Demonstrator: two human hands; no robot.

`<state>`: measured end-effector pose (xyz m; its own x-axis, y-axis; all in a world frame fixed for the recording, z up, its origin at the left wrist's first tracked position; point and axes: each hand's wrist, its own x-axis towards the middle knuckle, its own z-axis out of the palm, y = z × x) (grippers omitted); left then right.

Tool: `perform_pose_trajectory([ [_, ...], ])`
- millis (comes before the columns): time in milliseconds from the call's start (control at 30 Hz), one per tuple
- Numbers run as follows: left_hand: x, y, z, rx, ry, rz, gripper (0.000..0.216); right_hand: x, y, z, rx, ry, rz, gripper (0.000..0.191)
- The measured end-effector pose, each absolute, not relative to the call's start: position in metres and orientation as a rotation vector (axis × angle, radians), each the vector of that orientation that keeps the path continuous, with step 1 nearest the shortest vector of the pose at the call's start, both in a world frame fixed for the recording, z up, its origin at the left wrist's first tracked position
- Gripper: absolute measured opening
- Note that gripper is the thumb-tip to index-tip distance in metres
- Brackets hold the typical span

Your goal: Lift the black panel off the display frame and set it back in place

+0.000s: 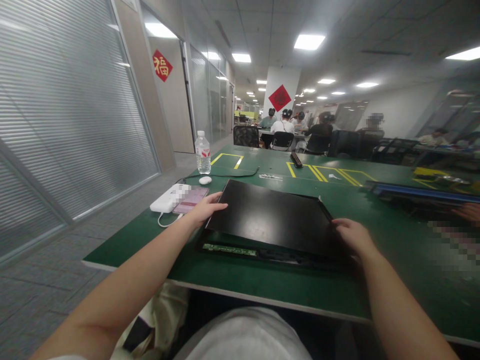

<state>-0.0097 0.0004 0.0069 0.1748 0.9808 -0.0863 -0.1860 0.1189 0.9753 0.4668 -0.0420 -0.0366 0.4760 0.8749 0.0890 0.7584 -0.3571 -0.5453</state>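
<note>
A dark, flat display panel (270, 212) lies over a black frame on the green table, its surface glossy under the ceiling lights. My left hand (206, 209) grips the panel's left edge, thumb on top and fingers at the side. At the right edge, my right hand (354, 236) is closed round the panel's border; its fingertips are partly hidden. Along the near side, a green circuit board strip (229, 249) shows below the panel's front edge, beside the black frame (290, 260).
Left of the panel are a white power bank (168, 198), a phone (190, 199), a small white case (205, 180) and a water bottle (203, 152). Another panel (423, 192) lies to the right near a co-worker's hand (468, 212). A black strip (296, 160) rests farther back.
</note>
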Motion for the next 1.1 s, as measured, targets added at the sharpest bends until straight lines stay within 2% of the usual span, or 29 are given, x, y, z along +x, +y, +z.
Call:
perform_pose_trajectory([
  [233,-0.012,0.002,0.006,1.078,1.012,1.095,0.067,0.464,-0.044,-0.034,-2.217,-1.329,0.298,0.038],
  [500,-0.009,-0.003,0.013,1.155,0.862,1.133,0.062,0.465,-0.043,-0.035,-2.169,-1.317,0.311,0.043],
  [867,-0.004,-0.008,0.019,1.181,0.747,1.199,0.073,0.463,-0.040,-0.035,-2.043,-1.219,0.389,0.024],
  [1100,0.000,-0.012,0.022,1.172,0.760,1.222,0.082,0.460,-0.040,-0.036,-1.850,-0.987,0.551,0.023],
])
